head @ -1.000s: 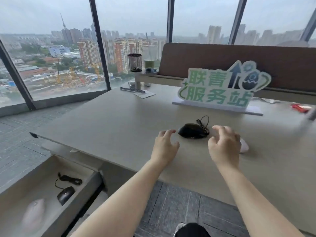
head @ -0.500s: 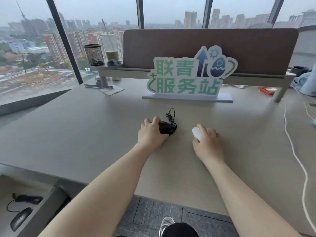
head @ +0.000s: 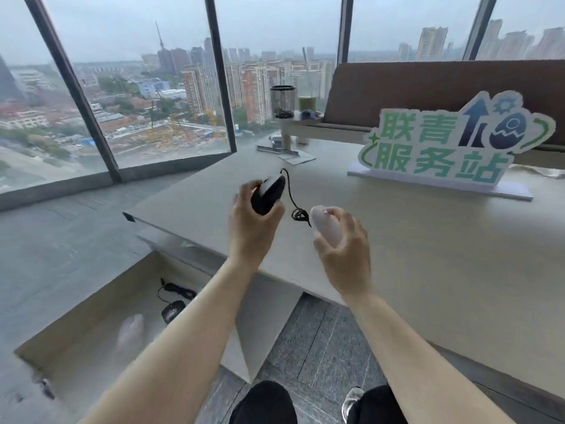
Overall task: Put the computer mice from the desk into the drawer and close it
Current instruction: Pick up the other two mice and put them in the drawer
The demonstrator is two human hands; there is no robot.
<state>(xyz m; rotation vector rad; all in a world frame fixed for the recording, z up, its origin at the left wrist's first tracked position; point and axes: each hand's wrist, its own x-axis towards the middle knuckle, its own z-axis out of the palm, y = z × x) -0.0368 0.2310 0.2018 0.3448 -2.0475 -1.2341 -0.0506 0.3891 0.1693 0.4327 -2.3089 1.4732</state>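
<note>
Head view — both mice, black mouse (head: 268, 193) and white mouse (head: 327, 225), now lifted off desk (head: 428, 240).

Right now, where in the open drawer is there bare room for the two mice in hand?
The drawer floor is bare along its left wall and near front corner. Its middle is crowded: a black mouse, its cord and a blurred pale mouse. The left forearm hides the right side.

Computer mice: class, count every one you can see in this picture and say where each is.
4. A black corded mouse in the left hand, a white mouse in the right hand, and a black corded mouse and blurred pale mouse in the open drawer.
</note>
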